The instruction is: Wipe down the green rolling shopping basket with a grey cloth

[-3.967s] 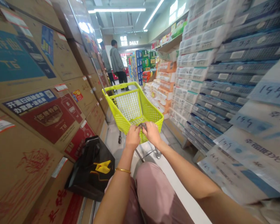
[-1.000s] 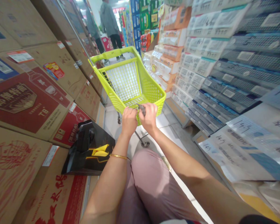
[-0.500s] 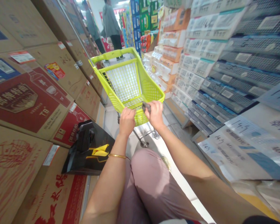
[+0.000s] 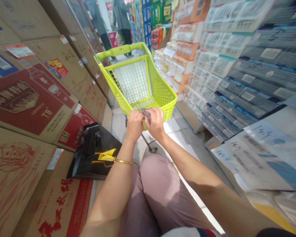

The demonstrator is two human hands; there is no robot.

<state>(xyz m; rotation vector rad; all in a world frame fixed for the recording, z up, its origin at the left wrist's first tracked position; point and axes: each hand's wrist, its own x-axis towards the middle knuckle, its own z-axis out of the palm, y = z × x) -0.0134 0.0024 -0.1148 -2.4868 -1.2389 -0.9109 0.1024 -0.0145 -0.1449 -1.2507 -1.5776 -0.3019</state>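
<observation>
A lime-green shopping cart [image 4: 164, 87] stands in front of my knees, its basket rim level with my hands. My left hand [image 4: 135, 123] is closed over the near rim, a gold bangle round its wrist. Close beside it, my right hand [image 4: 157, 122] grips a crumpled grey cloth [image 4: 146, 113] and presses it on the same rim. The cloth reaches across to the fingers of the left hand. The fingertips of both hands are partly hidden behind the rim.
Stacked cartons [image 4: 27, 95] wall the left side, with a black gift bag [image 4: 98, 148] against them. Packs of tissue [image 4: 219, 65] are piled on the right. Two people [image 4: 122, 23] stand beyond the cart. Pale floor tiles [image 4: 185, 128] run between the stacks.
My right hand has moved left along the rim with the cloth, coming right up to my left hand. The left hand stays at about the same place on the rim.
</observation>
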